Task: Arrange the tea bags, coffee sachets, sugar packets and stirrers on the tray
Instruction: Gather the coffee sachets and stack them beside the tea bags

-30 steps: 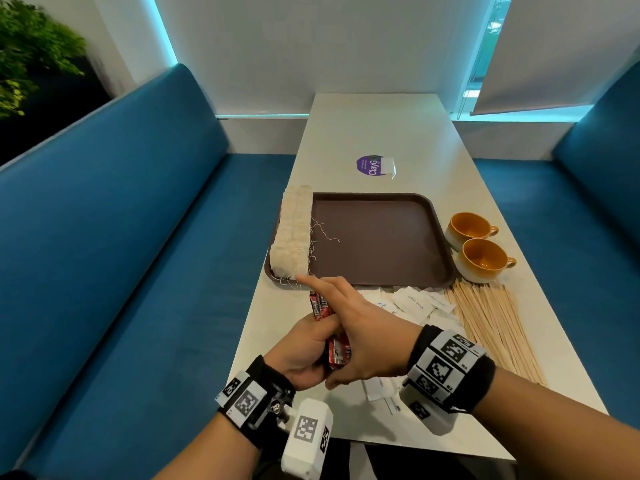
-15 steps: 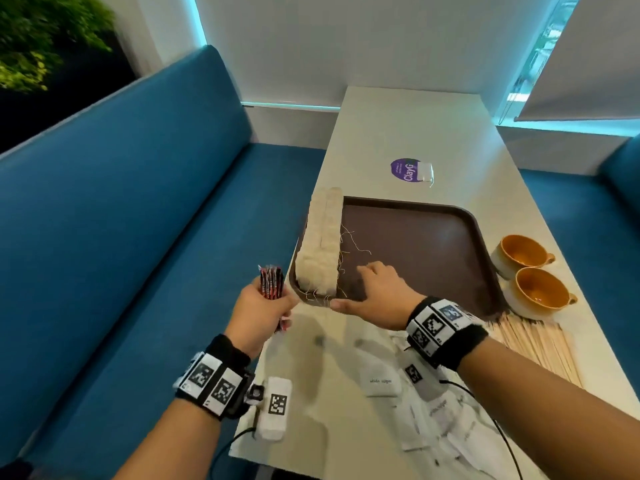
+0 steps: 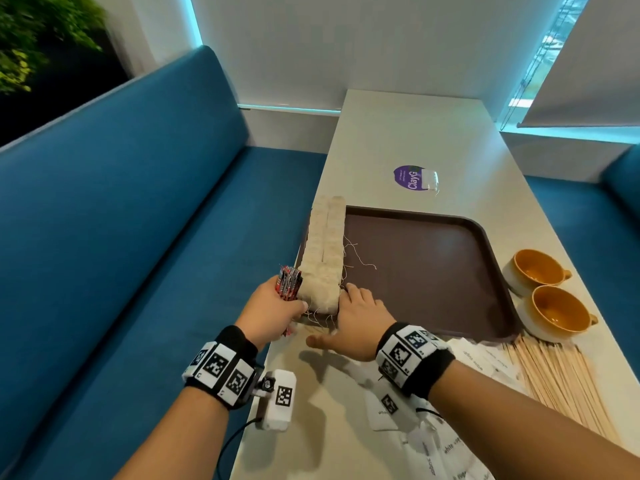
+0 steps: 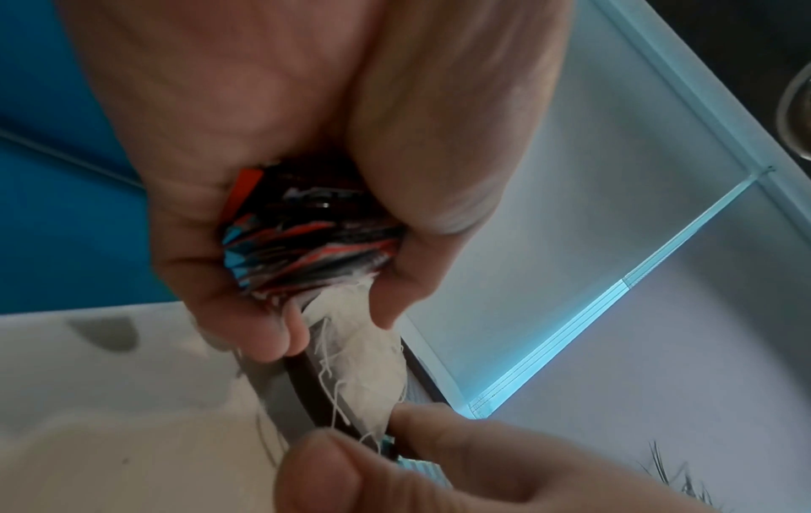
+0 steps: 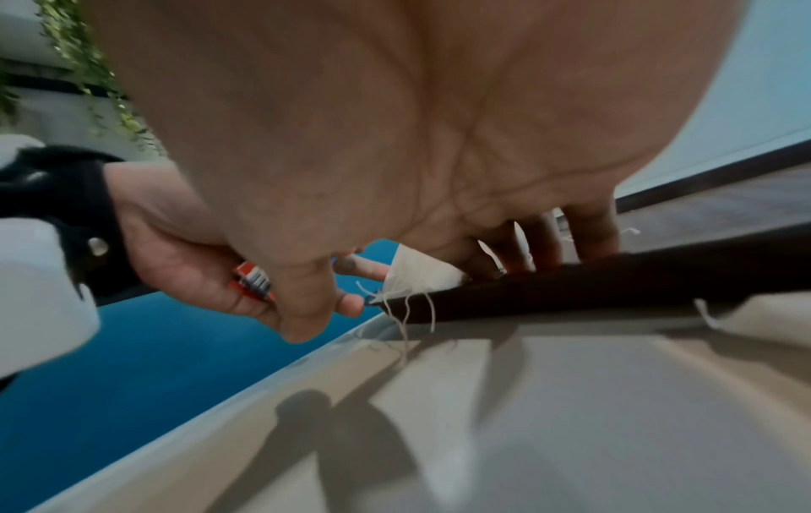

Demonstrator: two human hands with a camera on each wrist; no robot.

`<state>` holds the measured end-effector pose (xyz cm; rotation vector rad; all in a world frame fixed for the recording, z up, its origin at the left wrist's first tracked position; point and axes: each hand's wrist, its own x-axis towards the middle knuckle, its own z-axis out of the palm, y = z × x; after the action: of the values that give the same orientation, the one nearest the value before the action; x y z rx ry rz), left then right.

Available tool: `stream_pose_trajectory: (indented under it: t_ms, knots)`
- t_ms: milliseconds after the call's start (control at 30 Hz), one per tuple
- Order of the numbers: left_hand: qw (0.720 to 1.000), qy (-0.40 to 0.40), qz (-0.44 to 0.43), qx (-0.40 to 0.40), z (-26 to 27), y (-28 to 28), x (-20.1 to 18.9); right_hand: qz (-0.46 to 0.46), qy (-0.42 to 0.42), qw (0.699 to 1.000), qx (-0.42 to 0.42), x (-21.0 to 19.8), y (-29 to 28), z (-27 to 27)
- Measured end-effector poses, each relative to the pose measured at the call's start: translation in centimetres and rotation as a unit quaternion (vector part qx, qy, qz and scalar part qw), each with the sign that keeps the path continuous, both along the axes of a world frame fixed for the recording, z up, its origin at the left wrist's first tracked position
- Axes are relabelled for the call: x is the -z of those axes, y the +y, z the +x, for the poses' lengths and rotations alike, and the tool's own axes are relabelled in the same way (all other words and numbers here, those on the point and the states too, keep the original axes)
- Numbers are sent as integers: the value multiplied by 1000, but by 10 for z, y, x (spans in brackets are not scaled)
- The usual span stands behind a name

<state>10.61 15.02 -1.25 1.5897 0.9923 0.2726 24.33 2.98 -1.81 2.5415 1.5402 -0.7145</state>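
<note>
A brown tray [image 3: 433, 271] lies on the table, with a row of white tea bags [image 3: 323, 258] along its left edge. My left hand [image 3: 273, 308] grips a bundle of red-and-black coffee sachets [image 3: 288, 284] upright, just outside the tray's near left corner and against the tea bags. The wrist view shows the sachets [image 4: 302, 239] clasped in the fist beside a tea bag [image 4: 364, 354]. My right hand [image 3: 353, 317] lies flat with straight fingers on the tray at the row's near end, thumb over the table. White sugar packets [image 3: 433, 431] and wooden stirrers [image 3: 561, 386] lie near me.
Two orange cups [image 3: 535, 271] [image 3: 554, 315] stand right of the tray. A purple sticker [image 3: 410, 177] is on the table beyond it. A blue bench [image 3: 121, 254] runs along the table's left edge, close to my left hand.
My left hand has carried the sachets right, up against the near end of the tea bag row. My right hand slid left along the tray to the row's end.
</note>
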Motion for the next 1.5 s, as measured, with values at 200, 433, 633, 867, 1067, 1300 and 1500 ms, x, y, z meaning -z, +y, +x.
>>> stream_pose_trajectory:
  t_ms: [200,433,633,867,1067,1300,1500]
  knots:
    - [1000,2,-12,6,1,4,-2,39,57,995,67,-9,26,36]
    - [999,12,-29,22,1,8,1,51,50,995,69,3,62,49]
    - [999,14,-22,31,2,8,-3,16,20,992,128,-15,80,79]
    - [999,17,-13,28,7,6,-3,36,53,983,169,-15,125,97]
    - [1000,12,24,-12,0,16,-4,71,55,974,208,-14,124,104]
    - [954,-205,-210,-54,-24,-4,-26,201,154,955,157,-47,44,95]
    - [881,-303,-362,24,-33,-56,-39,264,290,915,94,-80,-52,18]
